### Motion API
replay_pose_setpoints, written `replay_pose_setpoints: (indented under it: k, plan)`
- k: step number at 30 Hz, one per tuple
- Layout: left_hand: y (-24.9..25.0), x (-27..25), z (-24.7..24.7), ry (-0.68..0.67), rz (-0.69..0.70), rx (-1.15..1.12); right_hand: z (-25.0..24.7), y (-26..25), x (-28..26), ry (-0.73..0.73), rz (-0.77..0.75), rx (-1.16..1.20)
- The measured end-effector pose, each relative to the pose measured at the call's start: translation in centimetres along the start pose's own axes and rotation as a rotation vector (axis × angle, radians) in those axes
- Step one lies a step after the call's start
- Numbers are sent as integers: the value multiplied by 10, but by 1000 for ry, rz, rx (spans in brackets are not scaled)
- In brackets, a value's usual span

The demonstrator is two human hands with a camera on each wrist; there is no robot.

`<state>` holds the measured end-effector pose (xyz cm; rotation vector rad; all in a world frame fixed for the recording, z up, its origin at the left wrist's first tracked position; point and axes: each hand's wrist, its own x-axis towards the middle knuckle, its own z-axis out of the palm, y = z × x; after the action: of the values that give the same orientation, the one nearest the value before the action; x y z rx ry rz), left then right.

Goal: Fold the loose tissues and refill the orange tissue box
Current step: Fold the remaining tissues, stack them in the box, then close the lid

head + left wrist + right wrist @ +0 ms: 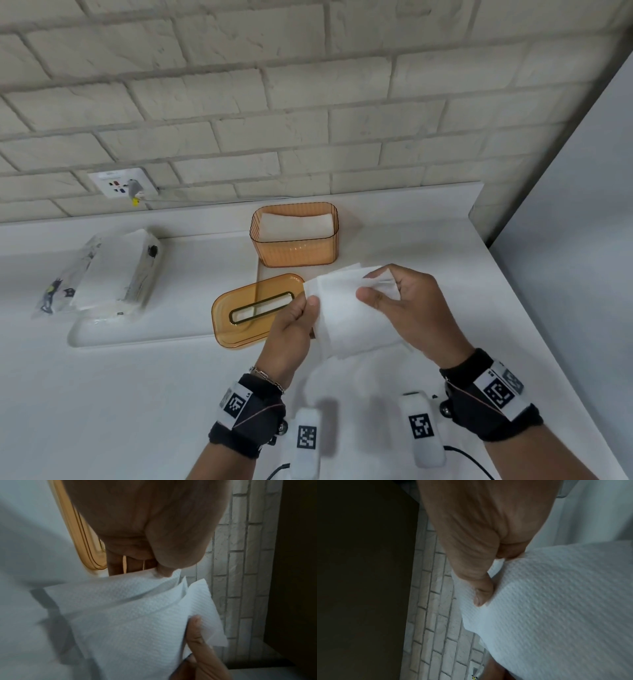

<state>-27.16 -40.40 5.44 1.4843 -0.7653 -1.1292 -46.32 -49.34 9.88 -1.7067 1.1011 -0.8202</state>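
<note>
White embossed paper tissue (346, 315) held above the white counter (137, 394), left hand (291, 329) pinching its left edge, right hand (411, 308) pinching its right, open ribbed translucent orange tissue box (294, 253) behind, part-filled, orange slotted lid (253, 308) beside

On the table (137, 394), the tissue box (294, 251) stands at twelve o'clock, close to the wall (308, 102), with a stack of tissues (296, 226) inside it. Its lid (255, 310) lies flat just in front of it, toward seven o'clock from the box. Well apart at nine o'clock lies a tissue pack (113, 270), resting on a tray (137, 330). Behind the pack, a socket (120, 185) sits on the wall. Nearest me, above the table, the left hand (291, 325) and the right hand (411, 308) hold a tissue (346, 315) between them, the lid at the left hand's nine o'clock.
</note>
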Motion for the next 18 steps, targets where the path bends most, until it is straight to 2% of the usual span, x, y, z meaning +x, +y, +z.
replay_pose_setpoints:
  k: [3,7,9,13,16,18]
  plan:
    - [1,-3,6,-63,-50,-70,7,4,3,-21,7,-74]
    - [1,-10,17,-56,-158,-132,23,7,0,62,25,-74]
    - [-3,-13,22,-61,-157,-112,32,8,-3,73,17,-72]
    - [-10,-12,27,-37,-85,-57,50,14,-6,-23,9,-24]
    - [-10,-8,20,45,-130,-124,40,20,-3,-80,105,135]
    - [-7,-4,7,107,-184,-212,14,33,2,-163,118,-5]
